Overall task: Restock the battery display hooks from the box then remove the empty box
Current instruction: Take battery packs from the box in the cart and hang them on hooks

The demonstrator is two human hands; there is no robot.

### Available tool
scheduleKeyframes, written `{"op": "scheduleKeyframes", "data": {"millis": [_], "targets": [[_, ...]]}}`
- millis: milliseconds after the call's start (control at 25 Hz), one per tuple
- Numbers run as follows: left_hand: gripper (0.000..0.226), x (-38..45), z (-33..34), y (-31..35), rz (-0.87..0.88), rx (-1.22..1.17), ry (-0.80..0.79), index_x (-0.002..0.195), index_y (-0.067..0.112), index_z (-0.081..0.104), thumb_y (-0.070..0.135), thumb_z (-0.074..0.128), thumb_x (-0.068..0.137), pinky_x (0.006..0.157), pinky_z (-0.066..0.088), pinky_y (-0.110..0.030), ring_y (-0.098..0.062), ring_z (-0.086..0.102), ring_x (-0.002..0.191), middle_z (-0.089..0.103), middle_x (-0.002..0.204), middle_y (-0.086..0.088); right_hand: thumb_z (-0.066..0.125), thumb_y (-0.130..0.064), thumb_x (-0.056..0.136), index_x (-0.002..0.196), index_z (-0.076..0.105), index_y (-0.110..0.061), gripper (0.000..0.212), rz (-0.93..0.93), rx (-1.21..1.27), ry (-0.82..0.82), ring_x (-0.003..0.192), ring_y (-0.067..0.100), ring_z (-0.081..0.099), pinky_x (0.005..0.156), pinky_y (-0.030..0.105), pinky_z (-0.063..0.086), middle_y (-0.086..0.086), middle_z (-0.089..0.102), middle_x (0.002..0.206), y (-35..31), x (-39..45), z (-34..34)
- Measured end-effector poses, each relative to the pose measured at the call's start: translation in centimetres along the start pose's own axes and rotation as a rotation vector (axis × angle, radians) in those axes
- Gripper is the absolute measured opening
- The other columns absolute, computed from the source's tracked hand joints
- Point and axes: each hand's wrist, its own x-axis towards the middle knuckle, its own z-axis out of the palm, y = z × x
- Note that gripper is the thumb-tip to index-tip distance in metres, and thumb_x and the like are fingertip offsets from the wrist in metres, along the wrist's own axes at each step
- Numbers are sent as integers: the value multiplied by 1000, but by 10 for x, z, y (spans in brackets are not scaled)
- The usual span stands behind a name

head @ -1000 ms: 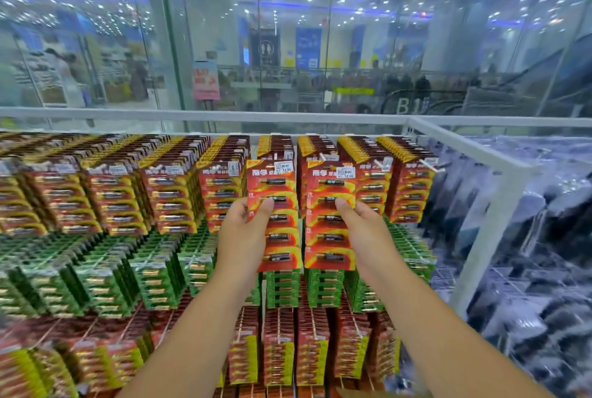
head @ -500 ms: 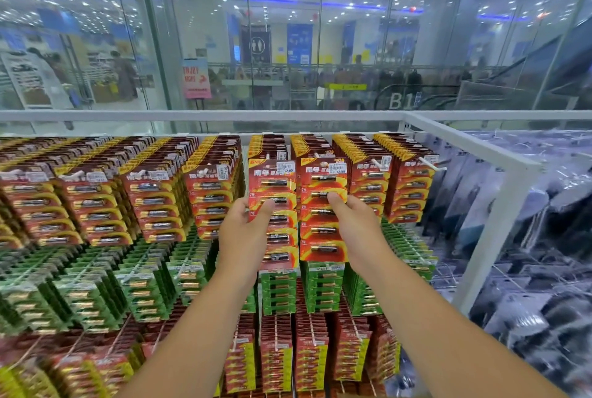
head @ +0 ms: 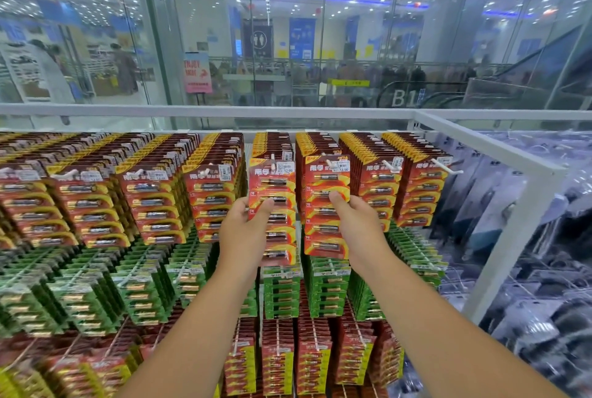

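My left hand (head: pixel 243 231) grips a red battery card (head: pixel 272 186) by its left edge, thumb on the front, held at the top-row hook (head: pixel 273 159). My right hand (head: pixel 355 224) grips a second red battery card (head: pixel 326 205) with the thumb on its face; its top sits at the neighbouring white hook (head: pixel 330 163). Both cards hang in front of packed rows of the same red packs. No box is in view.
Red packs fill the top row (head: pixel 96 199), green packs the middle row (head: pixel 128 285), red and yellow packs the bottom row (head: pixel 314 356). A white metal frame (head: pixel 499 154) bounds the rack on the right, with dark bagged goods (head: pixel 544 269) beyond. Glass wall behind.
Both hands have kept their hold on the two red cards and pushed them further in onto the hooks. The view has come closer to the rack.
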Motion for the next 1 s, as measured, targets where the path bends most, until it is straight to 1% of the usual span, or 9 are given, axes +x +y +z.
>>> {"op": "scheduleKeyframes", "data": {"millis": [80, 160, 240, 400, 520, 600, 720, 880, 1000], "targets": [[35, 13, 3, -1, -3, 34, 33, 127, 31, 53, 50, 65, 99, 66, 58, -17, -7, 62, 91, 64, 110, 14, 56, -43, 105, 114, 63, -26, 20, -2, 30, 12, 84, 2, 55, 75, 29, 47, -17, 61, 96, -1, 4, 2], [44, 27, 8, -2, 5, 87, 59, 135, 26, 59, 51, 63, 99, 84, 62, -37, -16, 68, 102, 70, 121, 7, 56, -37, 107, 114, 63, -22, 18, 23, 35, 46, 80, 2, 60, 63, 21, 52, -14, 64, 95, 2, 14, 3], [39, 39, 15, -6, -4, 85, 83, 127, 27, 65, 53, 64, 98, 80, 65, -48, -21, 75, 99, 76, 115, 4, 57, -32, 107, 110, 61, -23, 10, 0, 26, 82, 76, 1, 61, 50, 14, 50, -12, 64, 93, 1, 20, 9], [22, 59, 25, -11, -8, 85, 128, 114, 27, 67, 45, 61, 103, 71, 66, -42, -16, 76, 86, 77, 101, 6, 59, -36, 105, 106, 63, -27, 9, -14, 20, 154, 92, 14, 66, 87, 40, 59, -6, 69, 101, 4, 44, 21], [25, 67, 28, -17, 9, 110, 166, 113, 28, 62, 48, 64, 100, 79, 64, -43, -15, 73, 93, 73, 106, 7, 60, -44, 103, 109, 67, -32, 15, -45, -24, 193, 103, 20, 68, 96, 51, 57, -5, 72, 110, 9, 54, 29], [37, 69, 28, -25, 37, 143, 179, 121, 27, 60, 55, 64, 97, 87, 61, -45, -17, 69, 102, 70, 113, 7, 59, -47, 102, 109, 64, -31, 18, -54, -59, 220, 101, 17, 67, 88, 44, 58, -7, 71, 108, 15, 59, 30], [46, 64, 28, -31, 46, 183, 201, 131, 20, 57, 51, 65, 98, 84, 51, -34, -16, 61, 105, 63, 119, 6, 57, -42, 105, 109, 56, -30, 13, -78, -71, 249, 90, 4, 58, 71, 24, 46, -14, 62, 101, 20, 56, 28], [53, 56, 22, -39, 73, 171, 171, 140, 20, 53, 47, 68, 97, 95, 50, -36, -19, 60, 119, 61, 129, 5, 57, -46, 104, 128, 61, -20, 36, -111, -142, 246, 108, 18, 64, 82, 30, 51, -6, 66, 118, 25, 46, 30], [67, 38, 17, -44, 51, 217, 114, 151, 21, 44, 48, 70, 96, 105, 48, -39, -21, 54, 131, 54, 146, 2, 59, -50, 101, 151, 48, -21, 59, -108, -197, 220, 136, 21, 52, 109, 42, 47, -3, 54, 147, 30, 29, 26]]}}
